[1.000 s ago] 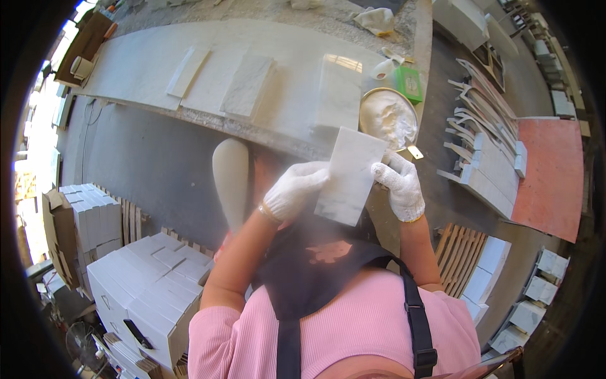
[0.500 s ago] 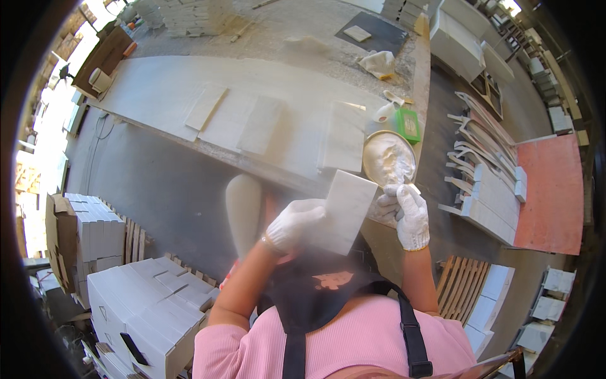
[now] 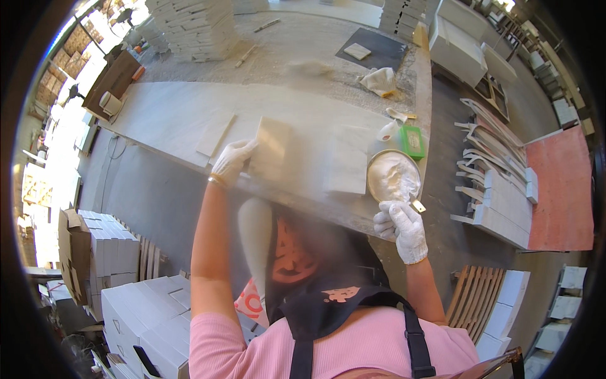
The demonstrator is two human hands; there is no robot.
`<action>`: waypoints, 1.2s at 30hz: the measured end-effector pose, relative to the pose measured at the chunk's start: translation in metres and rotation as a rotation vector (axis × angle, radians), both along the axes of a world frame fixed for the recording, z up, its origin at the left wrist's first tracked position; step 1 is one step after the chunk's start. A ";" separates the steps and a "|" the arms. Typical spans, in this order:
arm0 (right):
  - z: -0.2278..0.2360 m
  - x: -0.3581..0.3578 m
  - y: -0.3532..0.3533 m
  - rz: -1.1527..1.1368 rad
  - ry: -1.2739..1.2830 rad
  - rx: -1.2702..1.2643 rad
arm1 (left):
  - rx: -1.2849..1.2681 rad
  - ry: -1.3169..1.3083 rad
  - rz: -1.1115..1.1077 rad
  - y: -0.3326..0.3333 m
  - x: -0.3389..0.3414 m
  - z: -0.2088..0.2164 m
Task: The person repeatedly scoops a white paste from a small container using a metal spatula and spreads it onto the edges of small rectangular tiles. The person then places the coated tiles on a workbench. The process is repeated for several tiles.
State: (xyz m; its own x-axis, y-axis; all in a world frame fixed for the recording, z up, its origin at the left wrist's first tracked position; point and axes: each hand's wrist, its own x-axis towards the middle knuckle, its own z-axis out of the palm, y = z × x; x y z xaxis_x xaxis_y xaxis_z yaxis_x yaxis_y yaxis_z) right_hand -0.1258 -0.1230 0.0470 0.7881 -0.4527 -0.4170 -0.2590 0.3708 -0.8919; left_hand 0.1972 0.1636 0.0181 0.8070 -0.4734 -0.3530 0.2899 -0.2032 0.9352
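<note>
Leftward over desk [image 3: 309,104] left hand [image 3: 234,162] has shifted, now pinching middle tile [image 3: 273,151] by left edge. Step seems tile handling (lifting or laying, cannot tell); next move calls for steady grip. White-filled bowl [image 3: 368,180] beside right hand [image 3: 403,232], fingers bunched, hold unclear.
</note>
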 end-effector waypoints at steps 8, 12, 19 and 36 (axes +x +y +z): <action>-0.009 0.024 0.005 -0.037 -0.028 -0.070 | 0.549 -0.928 0.109 -0.027 -0.032 0.025; -0.016 0.035 0.005 0.021 -0.077 -0.071 | 0.272 -0.340 -0.063 -0.059 -0.089 0.039; -0.020 0.039 0.011 0.138 -0.045 -0.268 | 0.000 0.020 -0.105 -0.076 -0.145 0.034; -0.016 0.013 0.018 0.138 -0.019 0.075 | -0.266 0.153 0.052 -0.061 -0.204 0.005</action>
State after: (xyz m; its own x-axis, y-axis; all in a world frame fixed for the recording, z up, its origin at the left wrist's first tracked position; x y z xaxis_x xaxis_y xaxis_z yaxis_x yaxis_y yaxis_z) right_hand -0.1132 -0.1047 0.0313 0.8489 -0.3073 -0.4301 -0.2954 0.3989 -0.8681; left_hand -0.0066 0.1023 0.0231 0.7798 -0.5249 -0.3411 0.4346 0.0618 0.8985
